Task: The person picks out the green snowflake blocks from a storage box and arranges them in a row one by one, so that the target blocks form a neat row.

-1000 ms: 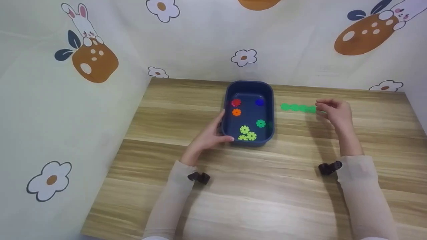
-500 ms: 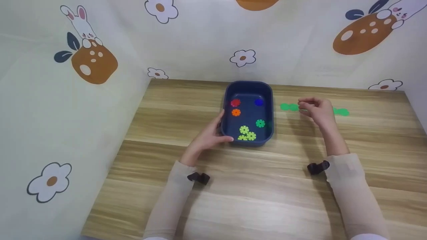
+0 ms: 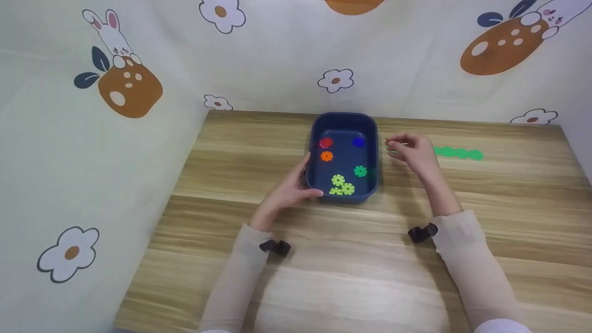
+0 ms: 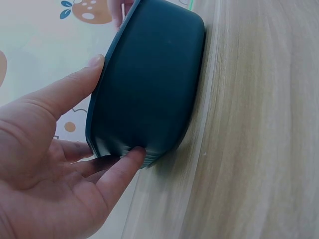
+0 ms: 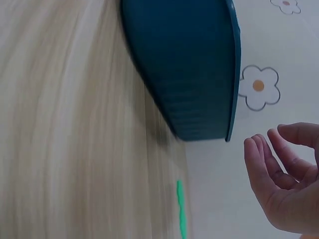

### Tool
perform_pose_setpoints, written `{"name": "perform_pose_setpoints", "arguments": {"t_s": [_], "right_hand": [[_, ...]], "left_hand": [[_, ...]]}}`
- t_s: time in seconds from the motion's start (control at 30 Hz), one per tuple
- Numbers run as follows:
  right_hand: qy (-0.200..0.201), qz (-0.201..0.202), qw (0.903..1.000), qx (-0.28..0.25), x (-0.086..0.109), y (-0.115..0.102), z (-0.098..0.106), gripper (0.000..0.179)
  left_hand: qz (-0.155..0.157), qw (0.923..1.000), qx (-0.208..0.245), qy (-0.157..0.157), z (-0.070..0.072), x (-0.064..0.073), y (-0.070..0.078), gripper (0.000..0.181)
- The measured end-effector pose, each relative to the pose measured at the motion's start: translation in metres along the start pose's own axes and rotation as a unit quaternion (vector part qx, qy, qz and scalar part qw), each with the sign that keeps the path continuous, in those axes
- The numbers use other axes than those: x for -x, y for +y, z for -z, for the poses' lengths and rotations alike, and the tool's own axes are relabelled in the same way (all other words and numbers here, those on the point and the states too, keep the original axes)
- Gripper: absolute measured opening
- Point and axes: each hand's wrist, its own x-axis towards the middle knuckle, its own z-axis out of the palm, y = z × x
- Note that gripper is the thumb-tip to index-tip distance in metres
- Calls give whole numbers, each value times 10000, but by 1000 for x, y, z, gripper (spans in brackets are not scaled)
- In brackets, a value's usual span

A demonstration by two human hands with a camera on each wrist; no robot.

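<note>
My left hand [image 3: 287,190] holds the near left corner of a dark blue plastic box [image 3: 346,199]. In the left wrist view, the thumb touches the rim of the box [image 4: 149,74] and the other fingers lie against its side wall. Flower-shaped snowflake discs lie inside: red [image 3: 326,143], orange [image 3: 326,156], blue [image 3: 358,142], green [image 3: 360,171] and several yellow-green ones [image 3: 348,188]. My right hand [image 3: 418,155] hovers just right of the box with loosely bent fingers, holding nothing. It partly hides a row of green discs [image 3: 462,153] on the table.
The wood-grain table [image 3: 370,259] runs up to a pale printed cloth [image 3: 277,55] behind the box and at both sides. A black wrist camera [image 3: 276,247] sits on the left sleeve, another black camera [image 3: 422,233] on the right one.
My right hand has moved left along the green row, from its middle to its end near the box. The row's right part has come into view. My left hand and the box stay put.
</note>
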Motion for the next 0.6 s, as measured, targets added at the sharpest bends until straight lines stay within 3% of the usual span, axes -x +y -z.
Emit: {"name": "perform_pose_setpoints", "arguments": {"t_s": [0.3, 0.6], "right_hand": [[-504, 83, 9986, -168, 6, -7, -37, 32], [-993, 435, 9915, 725, 6, -10, -76, 30]], "left_hand": [[194, 9995, -241, 81, 0, 2, 3, 106], [168, 9995, -250, 78, 1, 3, 2, 104]]}}
